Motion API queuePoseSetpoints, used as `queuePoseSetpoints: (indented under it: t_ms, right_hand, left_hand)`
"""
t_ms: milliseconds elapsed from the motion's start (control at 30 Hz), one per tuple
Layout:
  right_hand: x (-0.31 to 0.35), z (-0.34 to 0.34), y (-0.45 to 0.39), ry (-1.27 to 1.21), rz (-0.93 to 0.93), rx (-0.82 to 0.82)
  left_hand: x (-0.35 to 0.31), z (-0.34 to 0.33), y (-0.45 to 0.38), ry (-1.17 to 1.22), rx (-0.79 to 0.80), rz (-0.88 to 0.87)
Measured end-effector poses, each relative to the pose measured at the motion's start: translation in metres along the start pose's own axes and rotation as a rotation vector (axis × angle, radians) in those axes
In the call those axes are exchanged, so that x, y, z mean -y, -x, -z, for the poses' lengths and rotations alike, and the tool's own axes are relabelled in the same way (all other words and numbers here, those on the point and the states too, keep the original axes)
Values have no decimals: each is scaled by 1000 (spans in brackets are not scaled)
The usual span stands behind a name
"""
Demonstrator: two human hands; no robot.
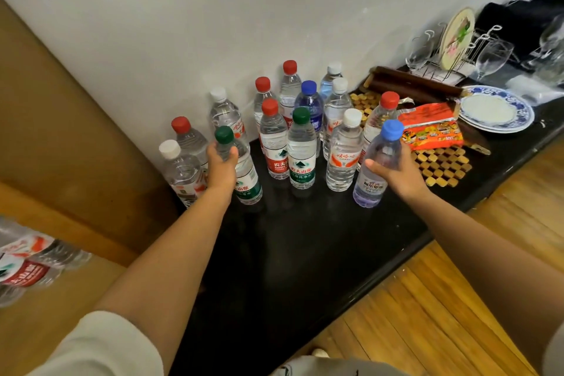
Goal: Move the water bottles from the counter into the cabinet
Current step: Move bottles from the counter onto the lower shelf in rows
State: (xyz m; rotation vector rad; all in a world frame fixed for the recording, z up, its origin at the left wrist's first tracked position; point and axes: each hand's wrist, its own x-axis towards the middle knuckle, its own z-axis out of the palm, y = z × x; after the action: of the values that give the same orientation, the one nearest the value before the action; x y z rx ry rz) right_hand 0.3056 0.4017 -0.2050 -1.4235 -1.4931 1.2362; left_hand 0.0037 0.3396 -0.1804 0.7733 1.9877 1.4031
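Observation:
Several clear water bottles with red, white, green and blue caps stand on the black counter (290, 247) against the white wall. My left hand (221, 168) grips the shoulder of a green-capped bottle (247, 180) at the left of the group. My right hand (393, 171) grips a blue-capped bottle (370, 186) at the right front, which is tilted a little. Between them stand a red-labelled bottle (274, 146), another green-capped bottle (302, 152) and a white-capped bottle (343, 156). At the far left, blurred bottles (27, 268) lie on a wooden cabinet shelf (61, 323).
A woven mat (442, 165) with an orange snack packet (430, 128) lies right of the bottles. Blue-and-white plates (496, 110), a dish rack (451, 49) and wine glasses (491, 58) crowd the back right. A brown cabinet panel (61, 119) borders the left. Wooden floor (442, 299) lies below the counter edge.

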Motion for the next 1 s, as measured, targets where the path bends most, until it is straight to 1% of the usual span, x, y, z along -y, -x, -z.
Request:
queuePoseSetpoints:
  t_ms: [167,333,433,567,767,900,1000]
  right_hand:
    - [-4,4,6,142,41,4]
    - [-10,-8,26,218,52,-20]
    - [-11,-20,46,244,83,13]
    - [-6,-45,78,231,110,109]
    - [2,-85,121,233,151,216]
    - [4,-113,147,229,175,276]
    - [10,-137,166,245,231,315]
  left_hand:
    - [8,8,6,-25,66,-152]
    - [16,12,22,-55,152,-221]
    - [23,19,38,-30,231,-280]
    - [32,34,64,-30,341,-332]
    - [49,71,110,-17,509,-294]
    - [65,103,139,8,553,-254]
    - [75,131,154,49,555,-233]
